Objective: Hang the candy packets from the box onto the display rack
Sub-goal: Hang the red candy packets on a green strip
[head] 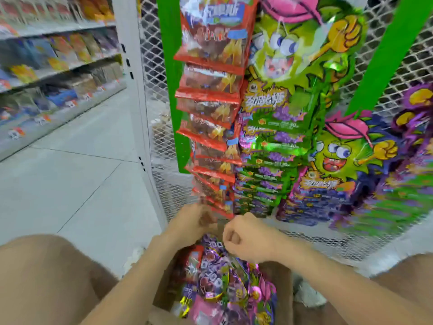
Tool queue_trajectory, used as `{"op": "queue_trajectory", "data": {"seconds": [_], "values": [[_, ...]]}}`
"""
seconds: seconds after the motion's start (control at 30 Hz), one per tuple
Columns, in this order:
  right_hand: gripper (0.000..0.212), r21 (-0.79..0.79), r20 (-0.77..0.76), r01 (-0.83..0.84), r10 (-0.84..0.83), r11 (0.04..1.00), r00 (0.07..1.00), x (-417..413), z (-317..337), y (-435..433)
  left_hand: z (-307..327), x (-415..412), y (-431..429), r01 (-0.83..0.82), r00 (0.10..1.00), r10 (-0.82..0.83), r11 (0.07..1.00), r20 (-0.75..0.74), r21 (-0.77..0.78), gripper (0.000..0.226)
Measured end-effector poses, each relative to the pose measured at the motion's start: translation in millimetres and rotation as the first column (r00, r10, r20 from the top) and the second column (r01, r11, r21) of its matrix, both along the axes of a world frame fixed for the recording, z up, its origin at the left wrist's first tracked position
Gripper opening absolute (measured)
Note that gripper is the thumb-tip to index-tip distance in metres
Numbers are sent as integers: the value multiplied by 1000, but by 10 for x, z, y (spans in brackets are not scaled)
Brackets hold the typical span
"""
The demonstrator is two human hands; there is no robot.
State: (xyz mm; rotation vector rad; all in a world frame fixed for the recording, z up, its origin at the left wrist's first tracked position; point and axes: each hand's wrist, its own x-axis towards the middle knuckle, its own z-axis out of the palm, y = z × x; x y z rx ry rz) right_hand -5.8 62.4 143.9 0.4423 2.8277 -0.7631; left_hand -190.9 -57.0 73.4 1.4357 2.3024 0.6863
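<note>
Both hands, left hand [189, 222] and right hand [246, 238], pinch (blurred) red packets [218, 209] with closed fingers above the box [276, 285].

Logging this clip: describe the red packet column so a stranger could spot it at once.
Start at the white mesh rack with its green upright strip. Just right of that strip hangs the red packet column, running down to the hands. It alone is red with clear windows; its neighbours are green and purple cartoon packets.

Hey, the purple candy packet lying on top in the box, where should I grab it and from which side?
Judging by how it lies, pinch the purple candy packet by an upper corner or edge, coming straight down from above. It lies flat on the heap, and the box walls block the sides. The right hand hovers nearest; blur hides any hang hole.
</note>
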Motion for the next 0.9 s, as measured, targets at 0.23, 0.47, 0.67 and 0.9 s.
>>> {"op": "queue_trajectory", "data": {"seconds": [0.23, 0.47, 0.67, 0.9], "values": [[34, 74, 315, -126, 97, 989, 944, 18, -1046, 367, -1844, -24, -104, -82, 987, 141, 865, 83, -495, 32], [24, 106, 438, -142, 82, 984, 895, 42, -1720, 387, -2646, 329, -117, -246, 944, 331, 701, -1, -669, 66], [21, 78, 508, -241, 170, 967, 845, -43, -2015, 246, -2976, 369, -161, -240, 966, 247, 762, -72, -602, 73], [1, 55, 506, -275, 211, 960, 836, -138, -2042, 101, -2471, 316, -211, -466, 880, 465, 801, -99, -375, 30]]}}
